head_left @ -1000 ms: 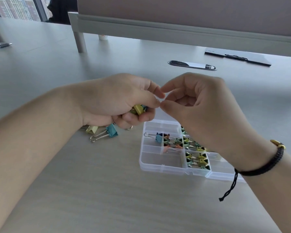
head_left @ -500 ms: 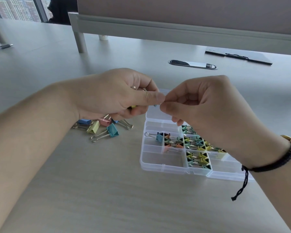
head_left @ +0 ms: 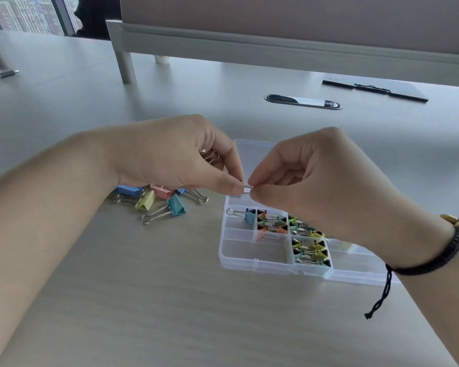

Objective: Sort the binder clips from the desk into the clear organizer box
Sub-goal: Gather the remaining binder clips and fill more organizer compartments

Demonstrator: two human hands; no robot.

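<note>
The clear organizer box (head_left: 252, 263) lies open on the desk, with small coloured binder clips (head_left: 309, 249) packed in several compartments and one blue clip (head_left: 248, 217) at its left. Above its far-left corner my left hand (head_left: 175, 157) and my right hand (head_left: 313, 176) meet. Both pinch one small binder clip (head_left: 245, 190) by its wire handle; its body is mostly hidden. Wire loops (head_left: 210, 155) of other clips stick out between my left fingers. Loose larger clips (head_left: 161, 201) in blue, pink, yellow and teal lie on the desk left of the box.
A cable grommet (head_left: 302, 101) is set into the desk behind the box. A black clipboard (head_left: 376, 88) lies at the far right, a pen (head_left: 2, 74) at the far left. A partition with a metal leg (head_left: 125, 64) crosses the back.
Both hands have lifted slightly and shifted right, uncovering the loose clips on the desk. The pinch between the two hands now shows a clip's wire handle.
</note>
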